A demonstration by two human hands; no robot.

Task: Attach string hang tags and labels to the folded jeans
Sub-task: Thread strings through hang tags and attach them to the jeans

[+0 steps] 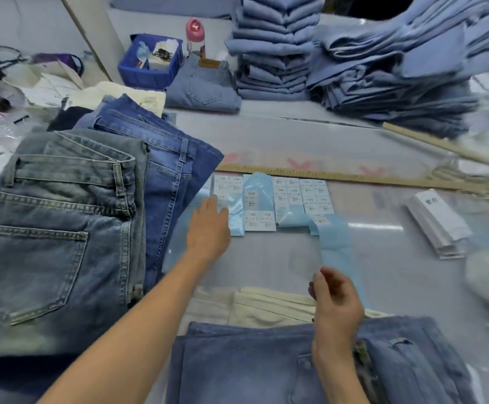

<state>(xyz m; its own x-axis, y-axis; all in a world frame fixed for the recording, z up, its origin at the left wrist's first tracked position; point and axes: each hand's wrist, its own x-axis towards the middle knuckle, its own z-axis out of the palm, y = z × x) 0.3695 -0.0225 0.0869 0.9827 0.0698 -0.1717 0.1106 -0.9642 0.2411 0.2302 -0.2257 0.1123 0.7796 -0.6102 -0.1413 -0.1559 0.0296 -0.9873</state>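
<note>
The table (310, 141) is hemmed in on most sides: a pile of faded and dark folded jeans (59, 228) fills its left edge, tall stacks of light-blue jeans (272, 45) and a slumping heap (412, 68) line the far edge, and a blue pair (252, 365) lies over a cream garment (266, 307) at the near edge. The open room left is the pale middle strip between a long wooden ruler (354, 177) and the near pair. Just on the near side of the ruler lie sheets of white labels (301, 196) on light-blue backing, one blue backing strip (336, 249) trailing toward the near edge. A stack of white hang tags (438, 225) sits toward the right edge, well apart from the labels. A blue bin (150, 59) and a pink-capped bottle (195, 36) stand near the far left corner beside another folded pair. The left hand (208, 225) reaches forward with arm extended, fingers straight and flat, tips touching the leftmost label sheet beside the dark jeans' edge. The right hand (336, 301) hovers above the near pair, fingers loosely curled toward the thumb by the blue strip's lower end; whether it pinches the strip cannot be told.
</note>
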